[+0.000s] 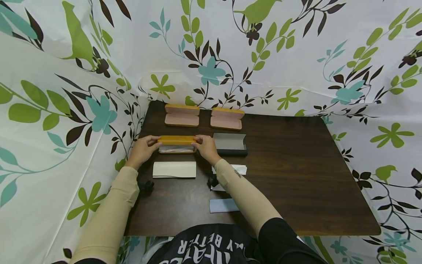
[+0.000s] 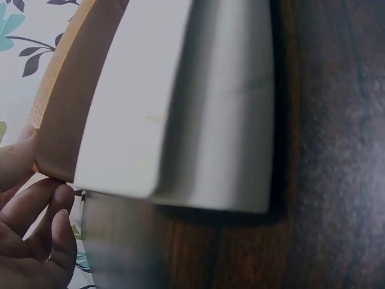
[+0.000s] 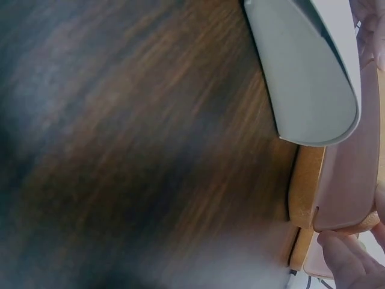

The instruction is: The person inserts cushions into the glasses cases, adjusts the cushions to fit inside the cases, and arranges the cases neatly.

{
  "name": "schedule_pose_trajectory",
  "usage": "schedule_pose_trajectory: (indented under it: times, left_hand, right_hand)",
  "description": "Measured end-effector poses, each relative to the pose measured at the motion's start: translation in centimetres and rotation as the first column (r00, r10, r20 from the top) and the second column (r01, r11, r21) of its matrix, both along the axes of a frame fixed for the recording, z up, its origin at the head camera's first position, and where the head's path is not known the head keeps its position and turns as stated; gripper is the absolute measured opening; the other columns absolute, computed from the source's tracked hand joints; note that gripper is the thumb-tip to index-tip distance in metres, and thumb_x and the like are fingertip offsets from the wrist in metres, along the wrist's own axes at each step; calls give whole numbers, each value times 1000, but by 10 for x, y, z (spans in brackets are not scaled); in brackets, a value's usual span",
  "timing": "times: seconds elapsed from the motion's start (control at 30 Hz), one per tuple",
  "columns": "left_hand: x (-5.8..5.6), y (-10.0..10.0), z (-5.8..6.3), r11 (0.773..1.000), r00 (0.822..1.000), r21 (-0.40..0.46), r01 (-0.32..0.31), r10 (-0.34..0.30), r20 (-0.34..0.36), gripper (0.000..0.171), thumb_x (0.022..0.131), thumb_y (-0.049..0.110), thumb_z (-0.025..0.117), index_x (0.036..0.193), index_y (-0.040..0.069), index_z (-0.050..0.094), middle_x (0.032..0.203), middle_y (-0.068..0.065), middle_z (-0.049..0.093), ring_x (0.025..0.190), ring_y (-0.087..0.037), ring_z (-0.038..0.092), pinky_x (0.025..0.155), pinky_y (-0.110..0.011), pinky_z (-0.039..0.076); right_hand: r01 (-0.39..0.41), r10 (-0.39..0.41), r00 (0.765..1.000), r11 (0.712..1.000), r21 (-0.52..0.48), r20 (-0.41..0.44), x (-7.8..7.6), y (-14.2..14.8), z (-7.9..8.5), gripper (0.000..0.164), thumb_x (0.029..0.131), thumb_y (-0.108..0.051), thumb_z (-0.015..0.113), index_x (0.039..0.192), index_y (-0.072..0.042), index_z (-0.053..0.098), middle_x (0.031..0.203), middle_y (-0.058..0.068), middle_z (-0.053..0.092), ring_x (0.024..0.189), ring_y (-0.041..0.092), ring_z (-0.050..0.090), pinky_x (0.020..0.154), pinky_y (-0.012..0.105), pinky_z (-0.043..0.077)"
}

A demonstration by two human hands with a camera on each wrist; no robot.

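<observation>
left hand (image 1: 143,149) and right hand (image 1: 207,147) pinching orange case (image 1: 176,140) at opposite ends. part-open, whitish contents (image 1: 176,149) visible. cream case (image 1: 174,169) just in front.

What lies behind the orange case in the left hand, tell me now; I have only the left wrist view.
Observer: One open case and, to its right, a second open case, both with pinkish linings.
Operator: Tell me what sits to the right of the orange case.
Observer: A dark case, standing open with a grey inside.
Operator: Report anything inside the orange one.
Observer: The head view shows something whitish in its base, below the raised lid; I cannot tell what it is.
</observation>
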State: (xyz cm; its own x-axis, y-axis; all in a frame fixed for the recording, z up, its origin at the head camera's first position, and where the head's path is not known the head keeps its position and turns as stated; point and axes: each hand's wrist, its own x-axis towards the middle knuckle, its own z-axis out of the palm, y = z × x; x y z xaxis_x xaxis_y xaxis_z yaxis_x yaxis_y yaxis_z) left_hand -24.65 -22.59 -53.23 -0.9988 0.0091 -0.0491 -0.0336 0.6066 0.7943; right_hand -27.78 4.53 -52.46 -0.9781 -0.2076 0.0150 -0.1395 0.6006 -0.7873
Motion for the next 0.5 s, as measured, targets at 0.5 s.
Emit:
schedule_pose_trajectory:
  times: [0.5]
  left_hand:
    - [1, 1, -3, 1000, 999, -5, -7, 7, -32, 44, 93, 36, 65, 130, 13, 62, 131, -14, 60, 122, -35, 54, 100, -54, 43]
  right_hand:
    - [-5, 5, 1000, 1000, 9, 5, 2, 0, -1, 31, 87, -21, 72, 115, -6, 70, 129, 4, 63, 109, 19, 65, 85, 25, 55]
